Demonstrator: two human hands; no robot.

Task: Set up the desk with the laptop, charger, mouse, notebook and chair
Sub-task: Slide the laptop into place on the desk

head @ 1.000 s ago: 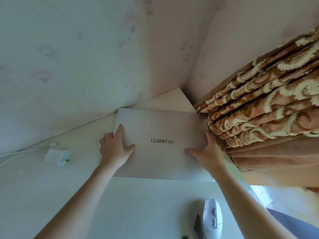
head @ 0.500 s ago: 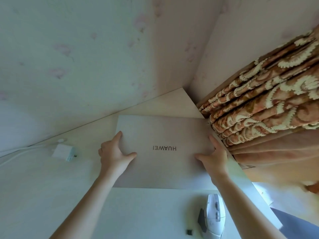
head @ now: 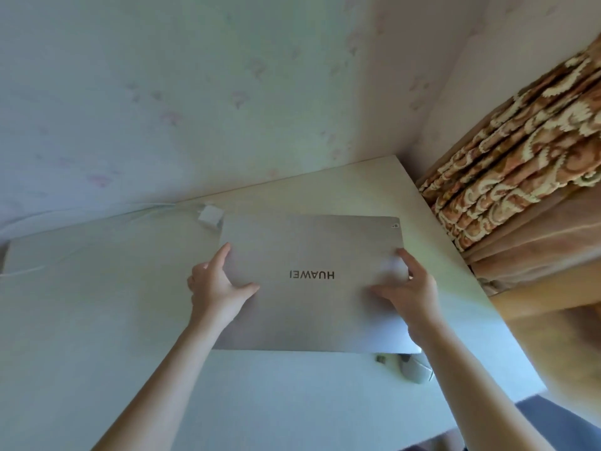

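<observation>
Laptop [head: 312,288], closed, between both hands: left [head: 216,288] and right [head: 411,292] each gripping a side edge.

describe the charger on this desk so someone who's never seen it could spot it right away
On the pale desk, look along the back edge by the wall. Just past the closed laptop's far left corner sits the charger: a small white block with a thin white cable trailing left.
</observation>
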